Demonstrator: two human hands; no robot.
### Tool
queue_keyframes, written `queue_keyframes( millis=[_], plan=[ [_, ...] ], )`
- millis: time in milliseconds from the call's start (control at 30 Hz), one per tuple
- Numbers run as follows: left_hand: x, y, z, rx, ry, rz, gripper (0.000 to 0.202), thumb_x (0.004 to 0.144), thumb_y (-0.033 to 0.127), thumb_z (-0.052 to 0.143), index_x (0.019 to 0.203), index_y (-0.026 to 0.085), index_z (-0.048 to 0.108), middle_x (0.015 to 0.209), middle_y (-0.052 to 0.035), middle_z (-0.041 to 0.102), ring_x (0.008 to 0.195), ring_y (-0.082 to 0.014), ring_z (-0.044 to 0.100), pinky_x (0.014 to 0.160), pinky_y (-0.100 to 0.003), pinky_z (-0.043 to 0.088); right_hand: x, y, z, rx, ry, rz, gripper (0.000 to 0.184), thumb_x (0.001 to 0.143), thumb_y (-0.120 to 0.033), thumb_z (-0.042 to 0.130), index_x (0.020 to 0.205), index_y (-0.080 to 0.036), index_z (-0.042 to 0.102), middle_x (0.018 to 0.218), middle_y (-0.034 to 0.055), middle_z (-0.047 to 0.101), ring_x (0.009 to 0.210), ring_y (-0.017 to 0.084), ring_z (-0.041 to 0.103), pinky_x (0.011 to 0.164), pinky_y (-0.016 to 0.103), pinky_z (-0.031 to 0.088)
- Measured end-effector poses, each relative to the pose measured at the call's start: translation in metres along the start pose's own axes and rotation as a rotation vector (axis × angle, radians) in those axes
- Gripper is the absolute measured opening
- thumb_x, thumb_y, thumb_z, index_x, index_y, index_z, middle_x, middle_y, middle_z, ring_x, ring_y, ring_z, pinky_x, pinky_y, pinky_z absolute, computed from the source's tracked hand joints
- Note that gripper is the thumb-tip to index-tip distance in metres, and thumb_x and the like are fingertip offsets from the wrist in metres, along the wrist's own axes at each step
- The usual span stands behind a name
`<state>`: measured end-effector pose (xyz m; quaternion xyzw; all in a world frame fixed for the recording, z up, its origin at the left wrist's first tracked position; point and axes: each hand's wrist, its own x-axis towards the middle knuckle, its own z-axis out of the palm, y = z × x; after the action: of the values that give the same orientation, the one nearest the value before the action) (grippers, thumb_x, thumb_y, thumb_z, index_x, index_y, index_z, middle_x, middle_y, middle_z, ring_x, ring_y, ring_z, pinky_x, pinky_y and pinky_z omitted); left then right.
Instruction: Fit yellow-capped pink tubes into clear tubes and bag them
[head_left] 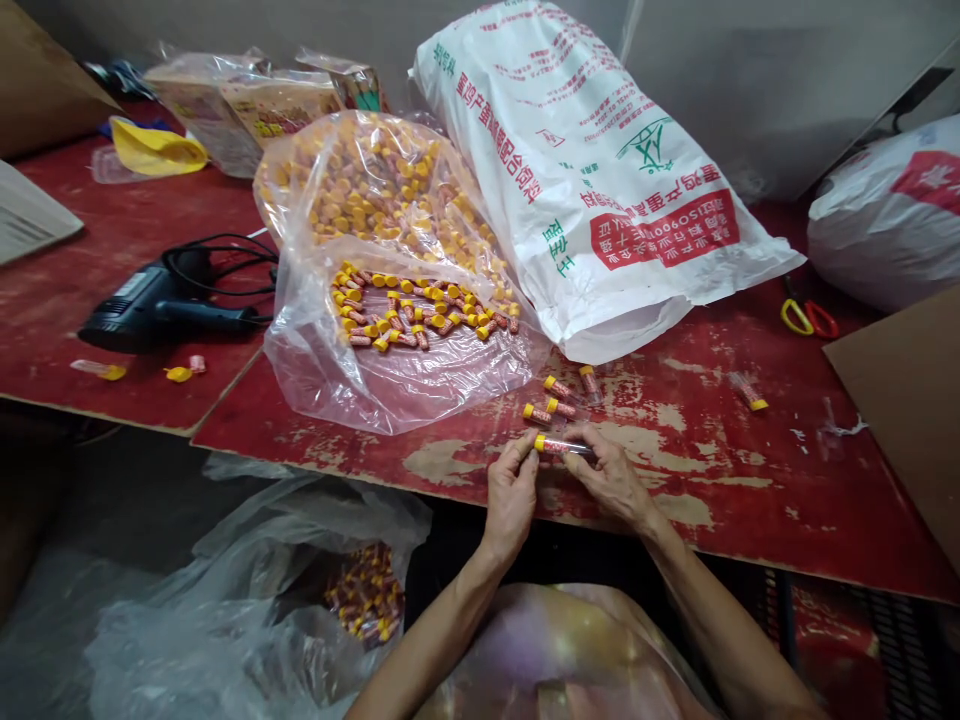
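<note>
Between my two hands, just above the table's front edge, is a small clear tube (561, 446) with a yellow cap and pink-and-white bits inside. My left hand (513, 492) pinches the capped end. The fingers of my right hand (613, 474) close around the clear end, so that end is partly hidden. A few similar capped tubes (559, 387) lie on the table just beyond my hands. Farther back, a large clear plastic bag (330, 385) lies with its mouth toward me, full of the same yellow-capped tubes.
A white printed sack (547, 180) leans behind the bag. To the left lies a dark heat gun (161, 300) with its cord. Scissors (808, 316) and a cardboard box (907, 420) are at right. Below the red table (465, 465), another plastic bag (247, 600) holds more tubes.
</note>
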<state>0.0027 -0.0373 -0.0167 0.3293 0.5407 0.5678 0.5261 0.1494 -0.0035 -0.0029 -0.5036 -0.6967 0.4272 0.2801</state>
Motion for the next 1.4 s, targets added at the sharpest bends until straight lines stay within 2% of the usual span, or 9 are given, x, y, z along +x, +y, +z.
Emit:
queue_keyframes(
  millis=[167, 400, 533, 733, 900, 1000, 1133, 1267, 1400],
  plan=[
    [-0.007, 0.002, 0.001, 0.121, -0.057, 0.059, 0.026, 0.083, 0.028, 0.056, 0.104, 0.020, 0.070, 0.095, -0.0055, 0.065, 0.090, -0.0171, 0.059, 0.083, -0.027, 0.046, -0.004, 0.005, 0.015, 0.126, -0.004, -0.026, 0.023, 0.085, -0.035, 0.050, 0.099, -0.020, 0.059, 0.084, 0.0011, 0.062, 0.069, 0.012, 0.054, 0.061, 0.023, 0.041],
    [0.000, 0.014, -0.007, 0.295, -0.125, 0.131, 0.025, 0.084, 0.030, 0.054, 0.098, 0.017, 0.069, 0.092, -0.0065, 0.064, 0.089, -0.0186, 0.059, 0.083, -0.029, 0.046, -0.010, 0.005, 0.035, 0.333, 0.175, 0.119, 0.029, 0.082, -0.044, 0.054, 0.095, -0.018, 0.058, 0.084, 0.0025, 0.063, 0.069, 0.014, 0.057, 0.061, 0.024, 0.045],
    [0.019, 0.025, -0.011, 0.290, -0.050, 0.084, 0.036, 0.086, 0.045, 0.050, 0.082, 0.016, 0.071, 0.084, -0.0070, 0.064, 0.080, -0.0191, 0.059, 0.075, -0.030, 0.047, -0.002, -0.014, 0.011, 0.167, -0.068, 0.027, 0.018, 0.082, -0.035, 0.055, 0.080, -0.018, 0.063, 0.074, 0.0004, 0.060, 0.065, 0.013, 0.053, 0.059, 0.023, 0.042],
    [0.021, 0.008, 0.011, -0.251, -0.054, -0.116, 0.055, 0.085, 0.063, 0.038, 0.093, 0.017, 0.068, 0.090, -0.0085, 0.068, 0.081, -0.0192, 0.062, 0.077, -0.032, 0.048, 0.003, -0.029, 0.009, 0.112, -0.301, -0.189, 0.013, 0.080, -0.022, 0.054, 0.068, -0.019, 0.058, 0.058, -0.0039, 0.051, 0.052, 0.009, 0.042, 0.049, 0.021, 0.033],
    [0.049, 0.014, -0.003, 0.232, 0.033, 0.165, 0.033, 0.086, 0.045, 0.048, 0.091, 0.019, 0.067, 0.085, -0.0060, 0.066, 0.081, -0.0187, 0.059, 0.076, -0.030, 0.045, 0.012, -0.008, 0.022, -0.080, -0.180, -0.345, 0.018, 0.090, -0.027, 0.046, 0.089, -0.020, 0.062, 0.079, 0.0029, 0.064, 0.071, 0.015, 0.056, 0.065, 0.027, 0.043],
    [0.095, 0.032, -0.027, 0.538, 0.246, 0.368, 0.021, 0.083, 0.031, 0.049, 0.092, 0.018, 0.062, 0.088, -0.0063, 0.064, 0.083, -0.0197, 0.058, 0.080, -0.032, 0.044, 0.011, 0.004, 0.029, -0.443, 0.033, -0.406, 0.023, 0.092, -0.028, 0.043, 0.103, -0.020, 0.061, 0.092, 0.0086, 0.065, 0.083, 0.020, 0.055, 0.076, 0.035, 0.041],
    [0.169, 0.040, -0.044, 1.066, 0.337, 0.499, 0.021, 0.079, 0.026, 0.050, 0.095, 0.014, 0.059, 0.094, -0.0100, 0.061, 0.093, -0.0259, 0.055, 0.085, -0.039, 0.042, 0.011, 0.019, 0.030, -0.744, 0.120, -0.461, 0.028, 0.090, -0.032, 0.047, 0.112, -0.020, 0.057, 0.098, 0.0089, 0.062, 0.089, 0.023, 0.050, 0.078, 0.038, 0.038],
    [0.214, 0.031, -0.045, 1.360, 0.257, 0.622, 0.022, 0.082, 0.030, 0.046, 0.091, 0.014, 0.057, 0.096, -0.0153, 0.058, 0.094, -0.0315, 0.054, 0.078, -0.042, 0.044, 0.032, 0.050, -0.028, -0.836, 0.335, -0.359, 0.029, 0.087, -0.028, 0.049, 0.114, -0.020, 0.056, 0.108, 0.0093, 0.058, 0.097, 0.023, 0.047, 0.083, 0.038, 0.037],
    [0.224, 0.023, -0.053, 1.403, 0.226, 0.708, 0.019, 0.082, 0.029, 0.042, 0.085, 0.016, 0.056, 0.086, -0.0135, 0.057, 0.091, -0.0320, 0.054, 0.076, -0.041, 0.043, 0.059, 0.098, -0.149, -1.077, 0.607, 0.273, 0.025, 0.089, -0.025, 0.043, 0.108, -0.020, 0.059, 0.117, 0.0107, 0.055, 0.103, 0.024, 0.044, 0.087, 0.037, 0.035]
  ],
)
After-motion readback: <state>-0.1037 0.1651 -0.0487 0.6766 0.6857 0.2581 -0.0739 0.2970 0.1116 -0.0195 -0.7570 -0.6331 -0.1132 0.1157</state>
